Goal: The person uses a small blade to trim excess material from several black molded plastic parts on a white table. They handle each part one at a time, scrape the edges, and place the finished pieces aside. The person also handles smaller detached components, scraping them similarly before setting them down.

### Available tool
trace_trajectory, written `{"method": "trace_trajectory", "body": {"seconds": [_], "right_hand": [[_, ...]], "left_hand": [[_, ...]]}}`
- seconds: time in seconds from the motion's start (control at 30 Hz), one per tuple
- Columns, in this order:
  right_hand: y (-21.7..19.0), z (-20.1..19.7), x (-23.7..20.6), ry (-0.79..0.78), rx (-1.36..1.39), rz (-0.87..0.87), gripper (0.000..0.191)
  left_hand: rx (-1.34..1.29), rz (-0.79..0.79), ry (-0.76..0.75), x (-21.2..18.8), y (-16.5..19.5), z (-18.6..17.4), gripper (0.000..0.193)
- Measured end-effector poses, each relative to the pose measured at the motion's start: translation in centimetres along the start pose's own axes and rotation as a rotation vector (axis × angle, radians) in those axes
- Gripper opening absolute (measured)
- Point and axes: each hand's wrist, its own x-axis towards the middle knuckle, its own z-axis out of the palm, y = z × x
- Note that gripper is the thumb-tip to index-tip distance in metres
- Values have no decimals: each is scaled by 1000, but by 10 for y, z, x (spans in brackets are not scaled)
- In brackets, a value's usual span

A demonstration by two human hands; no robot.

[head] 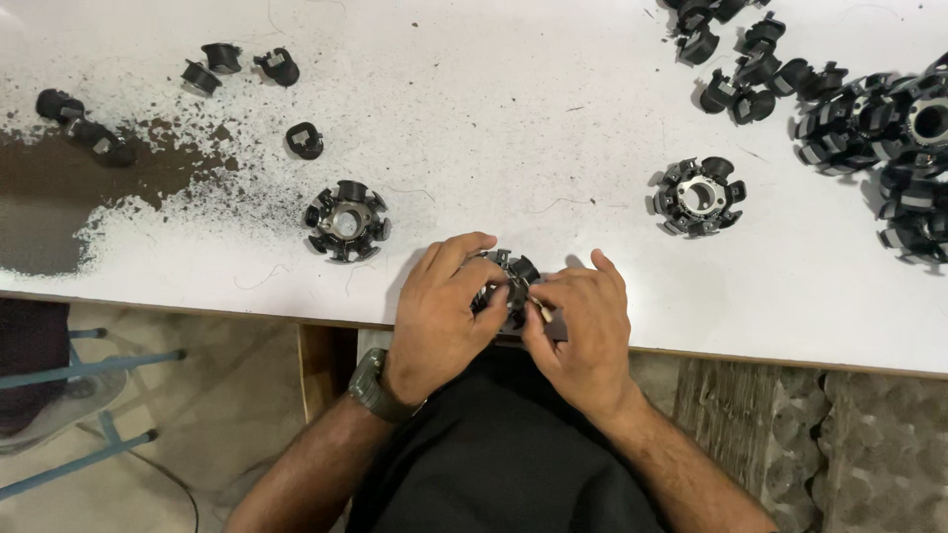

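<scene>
Both hands are on one black ring-shaped stator core [512,281] at the near edge of the white bench [553,69], about 6 o'clock from the bench's middle. Left hand [442,306] wraps the core from the 9 o'clock side, fingers [464,252] curled over the top and clamped on it. Right hand [585,331] comes in from 3 o'clock, thumb and forefinger pinched together on something small and pale, maybe a wire end or a tool tip; too small to tell which.

Risks as I see them: the core sits half over the bench edge, above the person's lap, so if the left grip slackens while the right pulls, it prob. drops off the front. The pinched bit is tiny, and a slip there could jab a fingertip or let it spring loose. Core's arms look sharp-ish, so a hard twist may scrape the skin.

Around them: a second core [346,219] at 10 o'clock from the hands, near but apart. A third [699,195] at 2 o'clock. A heap of cores and black clips [869,118] at far right, and loose clips [237,64] far left. Dark gritty dust [128,188] spreads along the left side; an elbow sweep could drag grit into the work. Also the wrist watch [373,387] could snag the bench edge
</scene>
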Motion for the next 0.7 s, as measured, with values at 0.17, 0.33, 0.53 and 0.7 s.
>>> {"method": "trace_trajectory", "body": {"seconds": [0.17,0.33,0.53,0.7], "right_hand": [[-3,-7,10,-36,49,15,27],[-5,-14,20,-146,72,101,22],[-3,-15,20,-129,115,111,19],[-1,-17,9,-35,157,128,20]], "left_hand": [[-53,4,42,-2,1,1,13],[0,57,-26,-2,1,2,14],[1,8,34,-2,3,10,13],[-94,-29,59,-6,-1,7,13]]}}
